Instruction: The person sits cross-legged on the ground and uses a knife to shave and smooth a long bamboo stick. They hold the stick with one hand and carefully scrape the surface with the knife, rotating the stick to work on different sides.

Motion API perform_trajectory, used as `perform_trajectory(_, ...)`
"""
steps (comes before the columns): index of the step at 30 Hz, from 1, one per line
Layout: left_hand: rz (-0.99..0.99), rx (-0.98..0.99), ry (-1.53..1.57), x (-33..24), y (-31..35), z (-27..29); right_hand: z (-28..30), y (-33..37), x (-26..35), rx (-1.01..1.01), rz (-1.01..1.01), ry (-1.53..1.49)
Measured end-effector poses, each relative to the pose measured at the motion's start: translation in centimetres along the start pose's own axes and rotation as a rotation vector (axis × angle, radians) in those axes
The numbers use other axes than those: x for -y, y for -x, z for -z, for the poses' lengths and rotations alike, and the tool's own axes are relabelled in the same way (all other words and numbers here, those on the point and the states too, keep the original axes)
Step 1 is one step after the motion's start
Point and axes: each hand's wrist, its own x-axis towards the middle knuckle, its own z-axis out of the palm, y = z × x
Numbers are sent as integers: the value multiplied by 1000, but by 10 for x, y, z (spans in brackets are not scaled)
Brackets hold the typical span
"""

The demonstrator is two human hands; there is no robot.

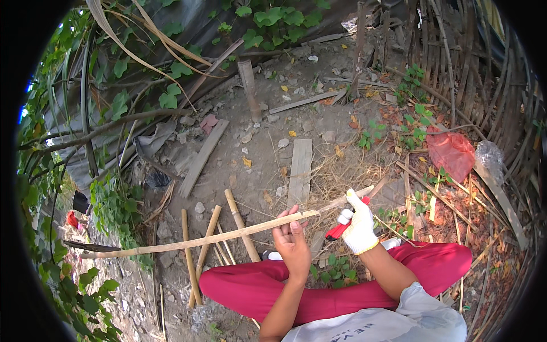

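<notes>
Above the ground (256,165), the bare left hand (292,242) is holding the stick (199,241) between thumb and fingers and the gloved right hand (360,227) is gripping the red tool (337,231) near the stick's right end, so the left should be supporting firmly, well apart from the tool.

- I have a long, pale wooden strip (171,246) lying across my left hand (294,249), its length gently bowed and running well out to the left.
- Just right of those fingers it turns narrower and darker (the step shows clearly), then slants far and right toward a light tip by my gloved right hand (360,228).
- In that glove I grip a red-handled tool (337,231), tilted, its near end to the left; its working edge I can't make out.
</notes>
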Motion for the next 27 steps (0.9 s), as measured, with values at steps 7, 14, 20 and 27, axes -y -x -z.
perform_trajectory(7, 32, -71, -3, -4, -19, 6, 1, -6, 1, 49, -25, 41)
perform_trajectory(14, -83, -15, -249, -9, -58, 46, 30, -31, 1, -203, 301, 30)
perform_trajectory(20, -36, 4, -384, -33, -104, 100, 42, -46, 33, -87, 410, 4)
perform_trajectory(27, -1, -6, -276, -38, -81, 83, 22, -40, 55, 41, 387, -10)
